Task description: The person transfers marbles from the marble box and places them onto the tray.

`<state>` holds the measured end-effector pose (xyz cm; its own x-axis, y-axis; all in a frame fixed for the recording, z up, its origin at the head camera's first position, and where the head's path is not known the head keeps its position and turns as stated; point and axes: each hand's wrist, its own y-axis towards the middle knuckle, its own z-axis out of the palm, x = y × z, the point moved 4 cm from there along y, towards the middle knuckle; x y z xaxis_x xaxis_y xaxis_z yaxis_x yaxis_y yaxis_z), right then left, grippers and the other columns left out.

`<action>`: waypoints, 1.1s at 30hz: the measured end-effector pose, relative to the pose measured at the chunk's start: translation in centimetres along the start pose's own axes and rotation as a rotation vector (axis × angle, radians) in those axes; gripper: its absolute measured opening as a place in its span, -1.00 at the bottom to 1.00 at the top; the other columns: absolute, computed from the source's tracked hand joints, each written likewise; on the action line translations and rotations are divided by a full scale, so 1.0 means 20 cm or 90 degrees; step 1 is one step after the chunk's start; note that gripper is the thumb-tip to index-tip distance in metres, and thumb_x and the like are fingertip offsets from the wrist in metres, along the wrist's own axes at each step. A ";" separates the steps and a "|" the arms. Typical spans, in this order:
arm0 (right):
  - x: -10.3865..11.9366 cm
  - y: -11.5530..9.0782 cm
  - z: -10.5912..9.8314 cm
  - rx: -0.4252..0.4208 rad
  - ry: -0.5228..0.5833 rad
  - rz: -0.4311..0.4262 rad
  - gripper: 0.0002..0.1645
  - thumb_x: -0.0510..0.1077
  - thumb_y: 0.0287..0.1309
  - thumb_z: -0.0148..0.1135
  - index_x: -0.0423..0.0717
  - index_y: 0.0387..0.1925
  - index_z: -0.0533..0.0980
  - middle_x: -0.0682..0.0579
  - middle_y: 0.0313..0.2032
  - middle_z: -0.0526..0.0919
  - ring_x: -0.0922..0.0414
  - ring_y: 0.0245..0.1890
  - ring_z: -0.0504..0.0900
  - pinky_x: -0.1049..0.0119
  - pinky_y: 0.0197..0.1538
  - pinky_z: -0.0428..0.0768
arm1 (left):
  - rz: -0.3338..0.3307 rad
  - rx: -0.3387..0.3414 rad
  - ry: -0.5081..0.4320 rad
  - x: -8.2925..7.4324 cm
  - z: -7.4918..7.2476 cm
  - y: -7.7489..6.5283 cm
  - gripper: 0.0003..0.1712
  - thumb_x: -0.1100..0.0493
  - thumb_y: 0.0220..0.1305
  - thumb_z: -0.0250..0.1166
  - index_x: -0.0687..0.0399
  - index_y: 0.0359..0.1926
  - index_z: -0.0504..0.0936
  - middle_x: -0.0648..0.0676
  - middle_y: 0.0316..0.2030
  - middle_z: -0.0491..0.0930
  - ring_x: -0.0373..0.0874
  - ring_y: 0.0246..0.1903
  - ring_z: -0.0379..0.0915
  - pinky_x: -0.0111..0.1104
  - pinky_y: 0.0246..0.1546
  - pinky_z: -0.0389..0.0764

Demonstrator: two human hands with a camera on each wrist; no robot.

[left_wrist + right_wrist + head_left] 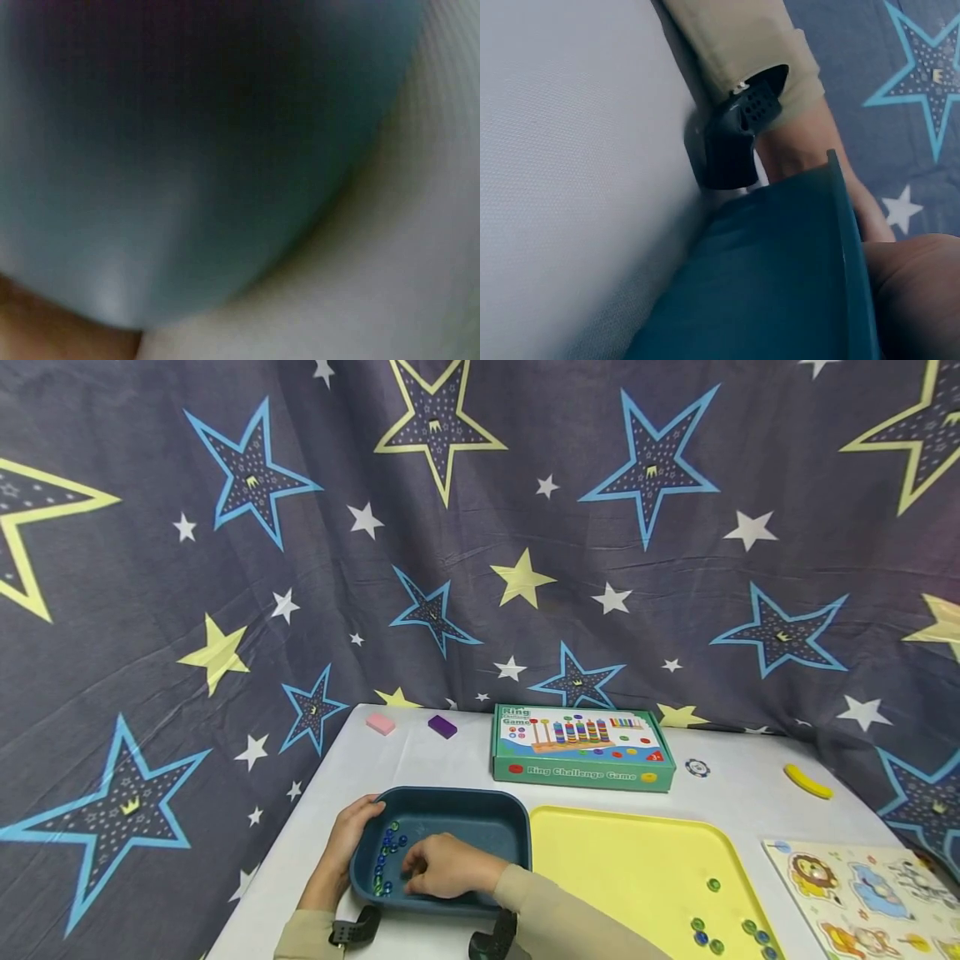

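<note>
A dark teal plastic bin [480, 814] sits in front of me, with several blue and green glass marbles [381, 860] gathered along its left side. My left hand [348, 835] grips the bin's left side, its fingertips at the rim near the far corner. Inside the bin, my right hand [453, 864] is lowered with its fingers bent, fingertips close to the floor just right of the marbles. I cannot tell whether a marble is between those fingers. The left wrist view is filled by the bin's blurred outer wall [225, 187]. In the right wrist view, the bin's near wall [772, 262] partly hides the right hand [922, 292].
Right of the bin lies a yellow tray [615, 868] bearing several marbles [713, 885]. Behind stand a green game box [582, 777], a purple block [442, 727] and a pink block [380, 723]. Further right are a patterned chip [697, 767], a yellow curved piece [808, 782] and an animal puzzle board [847, 868].
</note>
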<state>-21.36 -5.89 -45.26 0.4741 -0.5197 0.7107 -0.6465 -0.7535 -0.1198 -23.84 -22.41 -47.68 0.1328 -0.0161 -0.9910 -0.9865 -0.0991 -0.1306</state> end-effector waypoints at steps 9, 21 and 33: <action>0.03 0.07 0.06 0.047 0.047 -0.005 -0.74 -0.22 0.00 0.24 -0.19 -0.21 0.60 0.23 -0.51 0.59 0.41 -0.53 0.47 0.52 -0.39 0.43 | -0.006 0.007 -0.017 0.07 -0.02 0.06 -0.67 0.16 0.24 0.08 0.32 -0.08 0.51 0.22 -0.20 0.54 -0.01 -0.21 0.43 -0.28 -0.22 0.45; 0.03 0.10 0.09 0.065 0.068 0.001 -0.88 -0.29 0.04 0.20 -0.07 -0.42 0.64 0.24 -0.54 0.62 0.40 -0.53 0.51 0.52 -0.36 0.45 | -0.002 -0.012 -0.008 0.11 -0.03 0.09 -0.61 0.08 0.20 0.12 0.28 -0.06 0.50 0.19 -0.20 0.54 -0.04 -0.22 0.43 -0.30 -0.20 0.44; 0.02 0.10 0.10 0.073 0.134 0.009 -0.86 -0.37 0.00 0.19 -0.09 -0.49 0.59 0.22 -0.60 0.57 0.35 -0.60 0.42 0.50 -0.49 0.37 | 0.007 -0.015 -0.002 0.12 -0.03 0.08 -0.61 0.07 0.19 0.12 0.28 -0.09 0.51 0.18 -0.21 0.54 -0.07 -0.22 0.42 -0.32 -0.20 0.42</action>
<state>-21.22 -8.41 -46.67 0.3224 -0.4444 0.8358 -0.5744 -0.7936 -0.2004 -25.10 -23.26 -50.20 0.1220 -0.0138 -0.9924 -0.9853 -0.1221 -0.1194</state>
